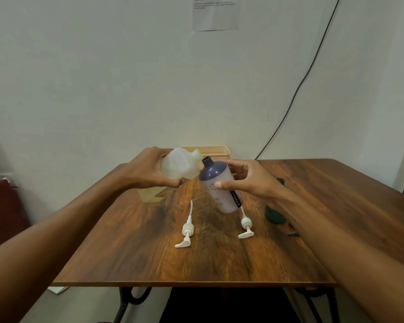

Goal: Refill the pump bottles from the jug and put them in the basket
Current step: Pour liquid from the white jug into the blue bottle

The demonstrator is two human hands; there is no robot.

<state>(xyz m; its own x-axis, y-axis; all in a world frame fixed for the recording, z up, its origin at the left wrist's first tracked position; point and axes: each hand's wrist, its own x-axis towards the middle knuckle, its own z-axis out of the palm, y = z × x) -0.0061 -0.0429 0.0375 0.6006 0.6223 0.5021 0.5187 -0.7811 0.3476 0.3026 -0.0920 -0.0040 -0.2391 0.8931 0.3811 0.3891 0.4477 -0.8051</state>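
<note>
My left hand grips a translucent white jug, tilted with its spout toward the right. My right hand holds a purple-to-white pump bottle off the table, leaning left, its open neck just under the jug's spout. Two white pump heads lie on the wooden table: one at left, one at right. A beige basket stands at the back edge, partly hidden behind the jug. A dark green bottle sits to the right, mostly behind my right forearm.
A black cable hangs down the wall to the table's back edge. A paper sheet is stuck on the wall. A dark red piece of furniture stands left of the table.
</note>
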